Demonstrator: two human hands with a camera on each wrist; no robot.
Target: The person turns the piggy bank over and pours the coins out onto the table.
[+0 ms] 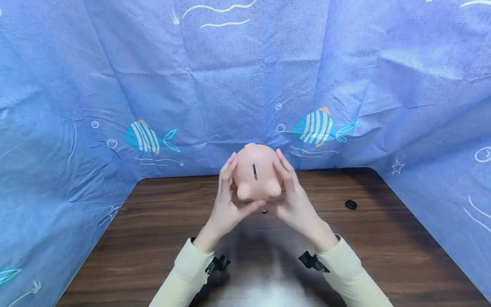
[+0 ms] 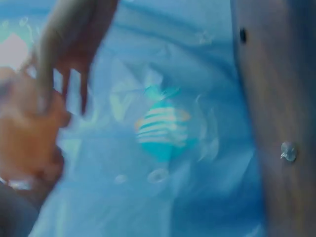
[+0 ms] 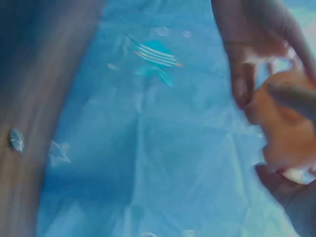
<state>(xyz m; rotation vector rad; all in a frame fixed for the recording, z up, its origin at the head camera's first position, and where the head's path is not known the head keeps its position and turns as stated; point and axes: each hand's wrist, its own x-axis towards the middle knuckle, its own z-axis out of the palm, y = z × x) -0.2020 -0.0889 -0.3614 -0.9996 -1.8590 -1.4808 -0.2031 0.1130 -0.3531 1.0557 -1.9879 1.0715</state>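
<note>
Both hands, left hand (image 1: 229, 200) and right hand (image 1: 294, 197), clasp piggy bank (image 1: 256, 171) (above mid-table (image 1: 153, 221)).

Dark wood surface, blue fish-print cloth around it.

The cloth (image 1: 238, 85) hangs behind the surface (image 1: 153, 221) and along its left and right edges, printed with striped fish, bubbles and stars. A small black disc (image 1: 350, 204) lies near the far right corner.

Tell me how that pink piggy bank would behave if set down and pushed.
The piggy bank looks rounded and smooth, so it may slip or rock. Both the left hand and right hand hold it above the table, suggesting it is fairly light.
</note>
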